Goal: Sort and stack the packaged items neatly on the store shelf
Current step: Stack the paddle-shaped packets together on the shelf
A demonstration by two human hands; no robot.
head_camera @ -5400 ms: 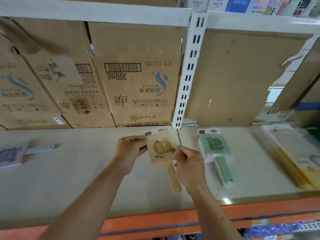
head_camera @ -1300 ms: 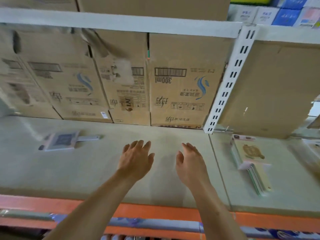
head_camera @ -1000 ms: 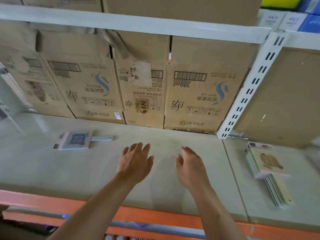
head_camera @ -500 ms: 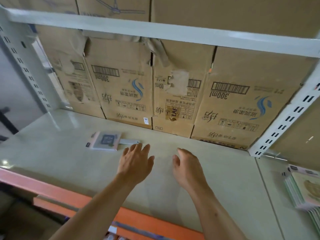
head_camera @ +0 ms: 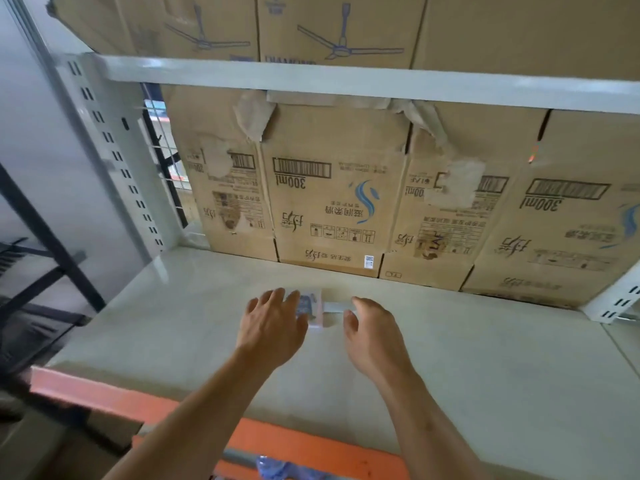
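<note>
A flat pink-and-grey packaged item (head_camera: 313,308) with a pale handle pointing right lies on the light shelf board (head_camera: 485,375). My left hand (head_camera: 273,327) hovers over its left part with fingers spread and covers much of the pack. My right hand (head_camera: 372,332) is at the handle end, fingers loosely bent, thumb near the handle. Whether either hand touches the pack I cannot tell. Neither hand grips it.
Several brown cartons (head_camera: 332,209) stand along the back of the shelf, under the white upper shelf rail (head_camera: 346,77). A perforated white upright (head_camera: 114,157) bounds the left end. The orange front beam (head_camera: 277,441) runs along the near edge.
The view has swung left along the shelf; the stack of packs at the right is out of frame. Both empty hands have come up to the lone pink pack, now between them.
</note>
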